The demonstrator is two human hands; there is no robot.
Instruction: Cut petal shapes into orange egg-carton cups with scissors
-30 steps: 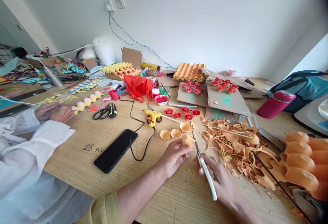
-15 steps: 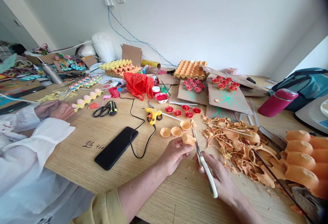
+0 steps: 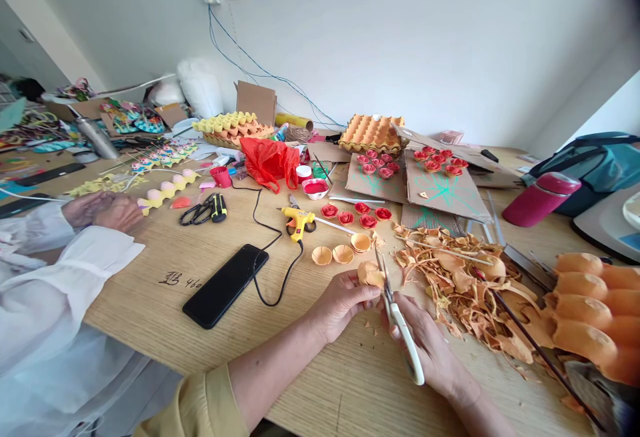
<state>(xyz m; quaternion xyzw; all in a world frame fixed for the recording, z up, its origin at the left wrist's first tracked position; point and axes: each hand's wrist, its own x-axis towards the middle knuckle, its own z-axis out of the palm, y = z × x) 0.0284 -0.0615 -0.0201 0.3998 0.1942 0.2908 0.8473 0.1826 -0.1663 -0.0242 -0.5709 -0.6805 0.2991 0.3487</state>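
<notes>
My left hand (image 3: 344, 307) pinches an orange egg-carton cup (image 3: 370, 274) between thumb and fingers. White-handled scissors (image 3: 406, 344) are in my right hand (image 3: 420, 340), their blades slightly apart against the cup's right edge. Just beyond the cup lie several trimmed orange cups (image 3: 343, 254) in a row. Behind those are red paper-pulp roses (image 3: 368, 222). A heap of orange carton scraps (image 3: 465, 290) spreads to the right of the scissors.
A yellow glue gun (image 3: 299, 222) with its cord and a black phone (image 3: 225, 285) lie left of my hands. An orange egg carton (image 3: 585, 307) sits at far right, near a pink flask (image 3: 541, 198). At left, another person's hands (image 3: 107, 210) rest near a yellow carton strip (image 3: 169, 190).
The cup in my left hand has turned slightly and shifted right, closer against the scissor blades. The scissors stay in my right hand, with little movement.
</notes>
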